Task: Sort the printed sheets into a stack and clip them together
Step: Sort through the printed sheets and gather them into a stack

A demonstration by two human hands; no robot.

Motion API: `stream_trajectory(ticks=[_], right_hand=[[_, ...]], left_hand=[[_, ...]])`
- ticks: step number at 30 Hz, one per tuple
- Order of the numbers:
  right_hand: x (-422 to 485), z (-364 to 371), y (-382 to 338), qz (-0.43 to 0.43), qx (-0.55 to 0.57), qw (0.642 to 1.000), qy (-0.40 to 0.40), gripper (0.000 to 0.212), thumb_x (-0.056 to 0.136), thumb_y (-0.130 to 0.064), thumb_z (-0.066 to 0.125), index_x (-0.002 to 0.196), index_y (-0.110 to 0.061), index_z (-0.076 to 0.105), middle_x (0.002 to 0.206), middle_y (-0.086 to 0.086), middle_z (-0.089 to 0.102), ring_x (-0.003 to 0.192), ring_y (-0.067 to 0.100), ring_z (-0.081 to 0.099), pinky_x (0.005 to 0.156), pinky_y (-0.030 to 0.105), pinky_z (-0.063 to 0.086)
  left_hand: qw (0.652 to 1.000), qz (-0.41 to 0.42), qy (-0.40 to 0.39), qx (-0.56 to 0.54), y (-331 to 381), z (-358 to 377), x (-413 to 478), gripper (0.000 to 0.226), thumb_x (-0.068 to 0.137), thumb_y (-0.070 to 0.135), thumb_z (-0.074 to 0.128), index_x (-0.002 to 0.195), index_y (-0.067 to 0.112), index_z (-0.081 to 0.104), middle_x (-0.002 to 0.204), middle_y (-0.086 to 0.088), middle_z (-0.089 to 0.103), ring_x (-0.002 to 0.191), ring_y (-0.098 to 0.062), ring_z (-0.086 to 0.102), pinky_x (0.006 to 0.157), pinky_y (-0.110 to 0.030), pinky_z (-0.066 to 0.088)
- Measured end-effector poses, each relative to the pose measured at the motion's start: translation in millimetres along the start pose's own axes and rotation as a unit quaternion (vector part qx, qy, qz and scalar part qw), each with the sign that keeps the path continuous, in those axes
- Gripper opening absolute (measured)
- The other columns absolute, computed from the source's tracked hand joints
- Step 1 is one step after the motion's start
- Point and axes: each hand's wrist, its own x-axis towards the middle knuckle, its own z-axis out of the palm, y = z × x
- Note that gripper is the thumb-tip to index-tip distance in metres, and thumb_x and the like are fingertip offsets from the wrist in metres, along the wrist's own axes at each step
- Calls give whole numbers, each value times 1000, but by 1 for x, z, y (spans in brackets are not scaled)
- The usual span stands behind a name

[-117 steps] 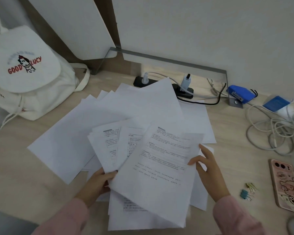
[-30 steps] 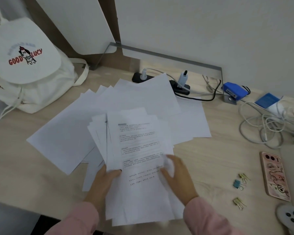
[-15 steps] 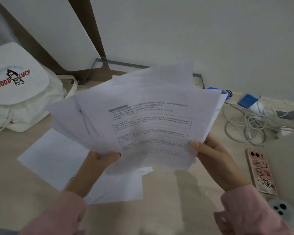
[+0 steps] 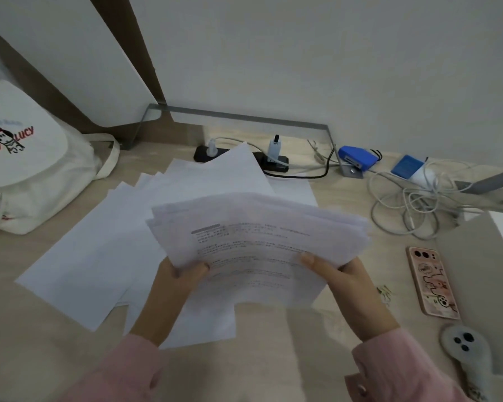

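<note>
A bundle of printed sheets point(image 4: 256, 242) is lifted off the desk, text side up, its edges roughly gathered but blurred. My left hand point(image 4: 169, 288) grips its lower left edge, thumb on top. My right hand point(image 4: 346, 282) grips its lower right edge, thumb on the page. Several blank white sheets point(image 4: 105, 245) lie fanned out on the wooden desk underneath and to the left. A small binder clip point(image 4: 385, 293) peeks out on the desk just right of my right wrist.
A white canvas bag point(image 4: 26, 172) sits far left. A black power strip point(image 4: 273, 163), blue stapler point(image 4: 357, 161) and tangled white cables point(image 4: 407, 207) line the back. A pink-cased phone point(image 4: 431, 282) and a white device point(image 4: 465, 349) lie on the right.
Both hands picked the printed sheets up from the desk and drew the fanned pages closer together. The camera tilted back down toward the desk.
</note>
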Motion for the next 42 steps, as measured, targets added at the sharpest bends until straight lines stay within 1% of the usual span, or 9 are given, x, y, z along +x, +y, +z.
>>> stream_trajectory(ticks=[4, 10, 13, 15, 18, 21, 30, 38, 42], right_hand=[[-3, -12, 9, -6, -17, 999, 42, 52, 61, -36, 76, 105, -12, 63, 95, -10, 74, 89, 3, 68, 70, 13, 53], [6, 4, 40, 11, -64, 993, 103, 22, 84, -8, 61, 101, -20, 64, 94, -11, 72, 93, 5, 66, 71, 14, 53], [-1, 2, 36, -20, -22, 990, 135, 24, 86, 1, 51, 101, -13, 63, 91, -9, 69, 82, -2, 64, 66, 11, 50], [-4, -2, 41, -1, -24, 990, 141, 27, 86, 5, 47, 96, -15, 62, 88, -7, 65, 80, -2, 62, 65, 10, 49], [-6, -3, 53, 59, -50, 989, 130, 29, 87, 4, 46, 90, -22, 60, 92, -5, 63, 88, 10, 58, 69, 16, 46], [-8, -11, 50, 52, -50, 987, 140, 25, 88, -2, 50, 96, -22, 63, 91, -12, 69, 80, -1, 65, 62, 11, 50], [-20, -57, 91, 212, -170, 942, 198, 15, 88, -1, 46, 76, -6, 55, 75, 9, 59, 67, 20, 52, 56, 26, 41], [-15, -73, 122, 258, -230, 910, 227, 17, 91, -8, 43, 105, -12, 52, 82, 2, 58, 75, 19, 53, 59, 26, 40], [-10, -73, 122, 253, -261, 900, 243, 39, 91, -7, 45, 129, -11, 42, 111, 10, 57, 99, 26, 54, 81, 35, 45]], left_hand=[[1000, 25, 19, 3, -3, -6, -10, 29, 66, 18, 61, 94, 16, 60, 87, 0, 66, 73, 4, 63, 63, -8, 49], [999, -13, 1, 30, -19, 23, -5, 31, 58, 30, 63, 81, 9, 59, 77, -6, 59, 74, -14, 55, 62, -19, 45], [1000, -7, 15, 25, -19, 23, -6, 10, 73, 18, 64, 68, 14, 56, 58, 8, 56, 56, -3, 52, 57, -12, 42], [998, -15, 37, 50, -25, 19, -7, 29, 81, 8, 62, 59, 18, 46, 47, 11, 44, 45, 0, 41, 50, -14, 35], [996, -55, 2, 68, -37, 21, -11, 20, 86, 11, 59, 75, 27, 57, 68, 15, 59, 65, 1, 54, 60, -9, 40], [996, -56, -18, 66, -38, 29, -10, 30, 89, 8, 56, 96, 37, 56, 96, 18, 64, 82, 10, 62, 66, -4, 47], [972, -184, -91, 117, -77, 47, -3, 15, 93, 12, 49, 98, 24, 56, 106, 0, 66, 89, -11, 63, 62, -15, 45], [951, -247, -136, 129, -109, 53, 6, 28, 91, 6, 48, 101, 31, 55, 113, 3, 63, 102, -13, 61, 87, -28, 50], [953, -242, -123, 139, -106, 42, 11, 25, 92, 9, 47, 105, 29, 54, 110, 6, 61, 100, -7, 57, 88, -25, 46]])
